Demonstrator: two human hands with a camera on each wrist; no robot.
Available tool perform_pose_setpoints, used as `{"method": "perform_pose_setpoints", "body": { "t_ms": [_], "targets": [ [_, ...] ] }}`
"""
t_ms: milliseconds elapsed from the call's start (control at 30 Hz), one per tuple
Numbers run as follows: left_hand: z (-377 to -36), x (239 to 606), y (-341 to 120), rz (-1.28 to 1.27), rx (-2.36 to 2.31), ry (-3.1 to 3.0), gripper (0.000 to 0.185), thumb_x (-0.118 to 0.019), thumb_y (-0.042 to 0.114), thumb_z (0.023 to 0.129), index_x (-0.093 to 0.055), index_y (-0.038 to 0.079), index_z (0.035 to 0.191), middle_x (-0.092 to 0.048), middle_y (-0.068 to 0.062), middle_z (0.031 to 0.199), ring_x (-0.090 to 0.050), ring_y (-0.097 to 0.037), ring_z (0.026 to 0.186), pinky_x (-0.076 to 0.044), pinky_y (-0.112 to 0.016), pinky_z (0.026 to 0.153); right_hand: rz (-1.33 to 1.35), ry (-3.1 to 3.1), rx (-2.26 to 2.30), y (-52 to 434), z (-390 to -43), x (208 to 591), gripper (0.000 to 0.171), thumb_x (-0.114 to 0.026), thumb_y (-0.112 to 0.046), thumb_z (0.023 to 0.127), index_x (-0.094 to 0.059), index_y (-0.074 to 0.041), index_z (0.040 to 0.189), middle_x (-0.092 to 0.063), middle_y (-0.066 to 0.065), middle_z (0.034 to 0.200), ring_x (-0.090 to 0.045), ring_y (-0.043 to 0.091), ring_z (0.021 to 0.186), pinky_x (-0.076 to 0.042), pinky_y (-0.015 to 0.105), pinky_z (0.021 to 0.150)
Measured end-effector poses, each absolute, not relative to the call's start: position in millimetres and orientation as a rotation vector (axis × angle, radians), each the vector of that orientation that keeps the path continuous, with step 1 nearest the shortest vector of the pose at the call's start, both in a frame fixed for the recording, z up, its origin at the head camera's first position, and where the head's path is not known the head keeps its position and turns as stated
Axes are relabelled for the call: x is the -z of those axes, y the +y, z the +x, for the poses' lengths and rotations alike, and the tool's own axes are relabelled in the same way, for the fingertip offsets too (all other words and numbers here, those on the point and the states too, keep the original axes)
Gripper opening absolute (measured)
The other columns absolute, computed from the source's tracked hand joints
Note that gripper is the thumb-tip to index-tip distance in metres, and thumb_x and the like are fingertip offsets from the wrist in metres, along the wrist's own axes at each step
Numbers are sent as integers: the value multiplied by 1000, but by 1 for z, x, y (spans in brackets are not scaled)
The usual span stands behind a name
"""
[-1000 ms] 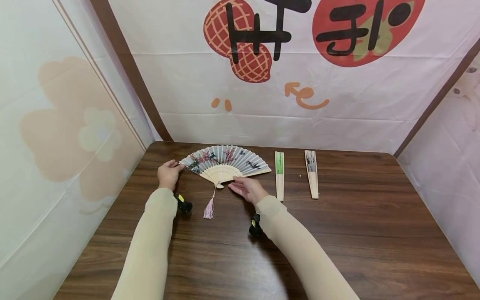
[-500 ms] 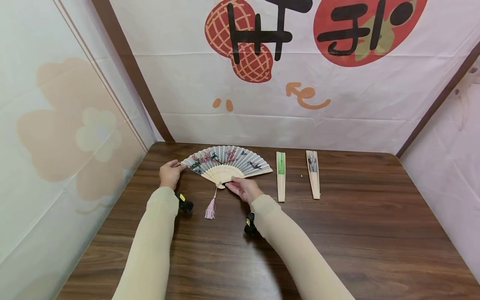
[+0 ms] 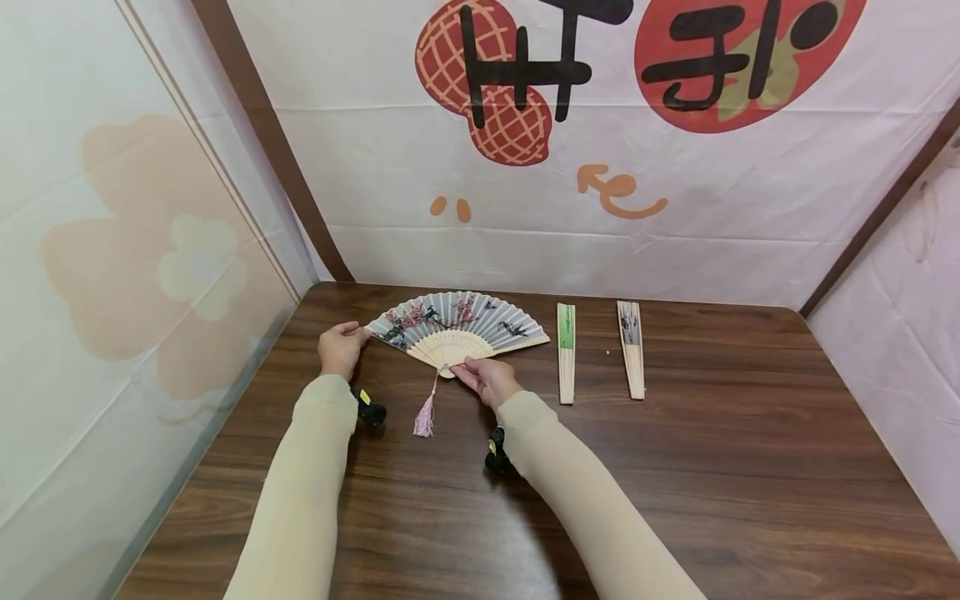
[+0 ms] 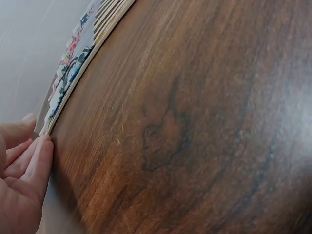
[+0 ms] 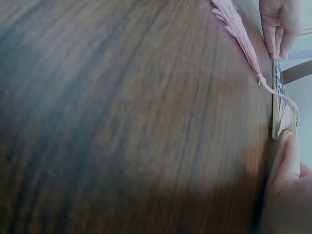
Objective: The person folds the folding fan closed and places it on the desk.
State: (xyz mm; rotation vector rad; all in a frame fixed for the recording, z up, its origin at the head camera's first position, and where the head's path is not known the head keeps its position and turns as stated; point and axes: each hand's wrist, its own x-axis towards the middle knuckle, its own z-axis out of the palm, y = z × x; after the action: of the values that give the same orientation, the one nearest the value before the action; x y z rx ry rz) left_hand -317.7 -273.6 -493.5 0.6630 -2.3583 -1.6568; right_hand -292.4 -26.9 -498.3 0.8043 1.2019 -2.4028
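The open fan [image 3: 455, 327] lies flat at the bench's [image 3: 675, 467] far left. The left hand [image 3: 340, 348] pinches its left tip with curled fingers; the right hand [image 3: 485, 379] pinches its pivot, above the tassel [image 3: 425, 415].

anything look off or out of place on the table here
Nothing stands out. The open fan lies flat and looks undamaged, the left hand at its left tip and the right hand at its pivot by the pink tassel. Two folded fans lie neatly beside it on the table.
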Motion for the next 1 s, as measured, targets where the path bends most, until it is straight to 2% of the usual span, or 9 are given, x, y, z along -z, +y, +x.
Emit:
{"method": "perform_pose_setpoints", "body": {
  "t_ms": [133, 267, 433, 533, 633, 700, 800, 900, 1000],
  "targets": [
    [-313, 491, -273, 704, 1630, -2318, 39, -65, 12, 95, -61, -4, 131, -65, -25, 129, -52, 8, 71, -44, -4, 66, 791, 1203, 2411, -28, -290, 499, 32, -51, 13, 96, -54, 18, 127, -55, 37, 131, -56, 40, 124, -56, 33, 97],
    [-311, 489, -271, 768, 1654, -2237, 36, -67, 11, 94, -65, -4, 127, -66, -24, 126, -61, 0, 76, -45, -6, 63, 773, 1225, 2417, -28, -286, 498, 30, -52, 14, 95, -55, 18, 125, -56, 37, 129, -60, 39, 121, -56, 34, 98],
    [-311, 485, -268, 827, 1770, -2115, 34, -67, 9, 95, -65, -3, 126, -70, -18, 116, -70, -15, 95, -58, -16, 77, 718, 1298, 2445, -24, -279, 497, 25, -53, 16, 93, -59, 18, 117, -62, 36, 120, -69, 35, 106, -57, 38, 98],
    [-311, 483, -267, 825, 1904, -2007, 36, -66, 5, 95, -62, -7, 128, -66, -10, 103, -71, -13, 91, -61, -24, 88, 689, 1312, 2460, -19, -275, 496, 24, -53, 16, 93, -59, 19, 116, -62, 36, 120, -69, 36, 108, -57, 37, 98],
    [-311, 480, -266, 819, 2021, -1902, 38, -66, 2, 94, -59, -9, 130, -61, -2, 95, -69, -7, 83, -60, -26, 91, 665, 1322, 2467, -14, -272, 497, 24, -54, 15, 94, -59, 19, 117, -62, 36, 122, -68, 37, 110, -58, 35, 97],
    [-310, 478, -266, 826, 2063, -1855, 39, -66, 1, 93, -58, -9, 130, -60, 0, 92, -68, -6, 81, -60, -26, 91, 646, 1336, 2472, -11, -271, 497, 23, -54, 14, 94, -60, 18, 116, -66, 34, 113, -71, 34, 103, -58, 35, 96],
    [-312, 480, -268, 834, 2118, -1798, 37, -69, 2, 91, -62, -6, 127, -62, 1, 94, -69, -6, 83, -60, -27, 91, 602, 1360, 2484, -7, -270, 497, 14, -55, 13, 94, -64, 14, 105, -72, 22, 90, -74, 26, 86, -59, 36, 94],
    [-312, 476, -267, 850, 2203, -1693, 21, -69, 0, 90, -68, 0, 111, -64, -1, 95, -70, -8, 83, -62, -26, 86, 537, 1371, 2501, -4, -268, 496, 11, -55, 12, 95, -64, 7, 90, -69, 11, 74, -71, 19, 74, -62, 33, 89],
    [-311, 472, -266, 855, 2310, -1557, 11, -69, -2, 90, -67, 7, 96, -66, -2, 94, -70, -9, 80, -63, -23, 81, 491, 1388, 2515, -1, -264, 493, 18, -54, 11, 95, -61, 2, 81, -69, 8, 71, -70, 16, 69, -64, 28, 80]
  ]
}}
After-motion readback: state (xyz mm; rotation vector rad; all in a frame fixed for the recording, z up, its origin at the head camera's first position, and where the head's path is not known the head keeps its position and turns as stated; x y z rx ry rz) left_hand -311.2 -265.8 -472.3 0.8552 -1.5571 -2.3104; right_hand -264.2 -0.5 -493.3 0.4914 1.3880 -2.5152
